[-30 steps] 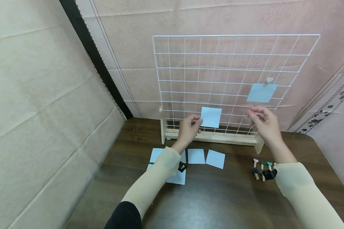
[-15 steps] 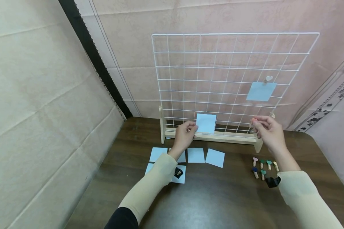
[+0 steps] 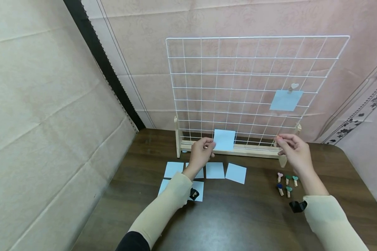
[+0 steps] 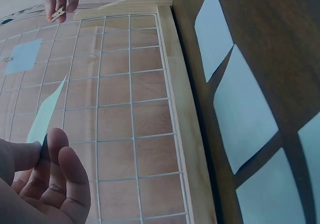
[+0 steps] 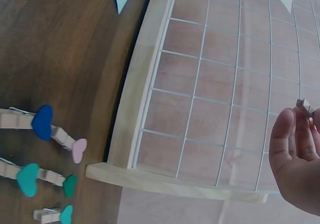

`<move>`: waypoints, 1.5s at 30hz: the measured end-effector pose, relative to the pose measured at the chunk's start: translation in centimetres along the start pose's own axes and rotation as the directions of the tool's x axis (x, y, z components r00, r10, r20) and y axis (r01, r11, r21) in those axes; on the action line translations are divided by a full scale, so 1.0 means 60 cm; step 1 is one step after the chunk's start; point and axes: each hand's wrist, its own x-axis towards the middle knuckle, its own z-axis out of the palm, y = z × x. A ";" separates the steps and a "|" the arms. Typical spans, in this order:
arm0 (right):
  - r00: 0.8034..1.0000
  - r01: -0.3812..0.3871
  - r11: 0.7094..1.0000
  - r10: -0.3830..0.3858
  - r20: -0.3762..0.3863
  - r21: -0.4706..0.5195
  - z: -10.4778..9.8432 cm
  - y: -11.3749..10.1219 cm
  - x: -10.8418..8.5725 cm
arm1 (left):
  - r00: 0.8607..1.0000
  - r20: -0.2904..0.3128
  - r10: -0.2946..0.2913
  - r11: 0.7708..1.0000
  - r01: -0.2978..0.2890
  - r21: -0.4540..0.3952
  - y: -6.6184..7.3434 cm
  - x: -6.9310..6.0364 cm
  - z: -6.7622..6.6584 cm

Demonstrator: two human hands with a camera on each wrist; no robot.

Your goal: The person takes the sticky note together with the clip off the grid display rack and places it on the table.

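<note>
My left hand [image 3: 200,155] pinches a light blue paper square [image 3: 224,140] by its left edge, thumb against the fingers. The square is in front of the lower part of a white wire grid [image 3: 202,74], tilted away from it in the left wrist view. To the right, my right hand [image 3: 296,153] pinches a small wooden clothespin [image 5: 303,105] at the fingertips, near the grid's lower right side. Most of that clothespin is hidden by the fingers. Higher up on the grid, a clothespin with a white heart [image 3: 294,85] holds another blue square [image 3: 286,101].
The grid stands in a pale wooden base [image 3: 248,152] on a brown table [image 3: 238,216]. Several blue paper squares [image 3: 215,170] lie at left, partly under my left arm. Several heart-topped clothespins [image 3: 280,188] lie beside my right wrist. Draped cloth [image 3: 50,104] borders the left side.
My left hand has lowered the paper square and moved it slightly left along the grid. My right hand, keeping its clothespin, has shifted down and a little to the right.
</note>
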 end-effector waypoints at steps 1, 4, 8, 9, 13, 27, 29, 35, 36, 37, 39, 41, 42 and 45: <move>1.000 -0.002 1.000 0.002 0.001 0.016 -0.001 0.002 -0.002 | 1.000 0.000 -0.005 1.000 0.005 -0.001 -0.001 -0.002 0.000; 1.000 -0.017 0.999 0.017 0.004 0.029 -0.004 0.008 -0.008 | 1.000 0.005 -0.023 1.000 0.023 -0.005 -0.005 -0.009 0.000; 0.999 -0.039 0.999 0.039 0.008 -0.021 -0.013 0.020 -0.017 | 0.999 0.013 -0.039 0.999 0.039 -0.017 -0.009 -0.016 0.001; 0.999 -0.045 0.998 0.046 0.009 -0.037 -0.016 0.023 -0.019 | 0.999 0.014 -0.039 0.999 0.039 -0.017 -0.011 -0.018 0.001; 0.998 -0.068 0.995 0.068 -0.002 -0.067 -0.026 0.031 -0.028 | 0.999 0.004 -0.034 0.999 0.034 -0.015 -0.016 -0.024 -0.001; 0.991 -0.133 0.984 0.136 0.014 -0.116 -0.051 0.059 -0.058 | 0.997 0.000 -0.072 0.997 0.072 -0.026 -0.043 -0.052 -0.010; 0.990 -0.134 0.984 0.138 0.022 -0.121 -0.056 0.066 -0.062 | 0.996 0.000 -0.091 0.995 0.091 -0.033 -0.047 -0.057 -0.012; 0.986 -0.153 0.976 0.161 0.035 -0.155 -0.071 0.082 -0.076 | 0.993 -0.021 -0.115 0.993 0.115 -0.011 -0.060 -0.065 -0.016; 0.986 -0.154 0.974 0.161 0.034 -0.167 -0.072 0.085 -0.078 | 0.993 -0.023 -0.117 0.993 0.116 -0.009 -0.062 -0.067 -0.016; 0.986 -0.153 0.972 0.161 0.033 -0.178 -0.074 0.088 -0.081 | 0.993 -0.023 -0.116 0.993 0.116 -0.013 -0.064 -0.069 -0.017; 0.986 -0.156 0.969 0.165 0.034 -0.190 -0.078 0.092 -0.086 | 0.993 -0.020 -0.118 0.993 0.118 -0.024 -0.068 -0.072 -0.019; 0.985 -0.157 0.967 0.168 0.038 -0.199 -0.083 0.096 -0.091 | 0.993 -0.014 -0.119 0.992 0.119 -0.040 -0.070 -0.075 -0.020; 0.984 -0.160 0.967 0.171 0.041 -0.200 -0.085 0.097 -0.093 | 0.993 -0.009 -0.120 0.992 0.120 -0.047 -0.071 -0.077 -0.021; 0.980 -0.179 0.964 0.192 0.051 -0.195 -0.091 0.103 -0.099 | 0.992 0.000 -0.128 0.990 0.128 -0.059 -0.076 -0.083 -0.024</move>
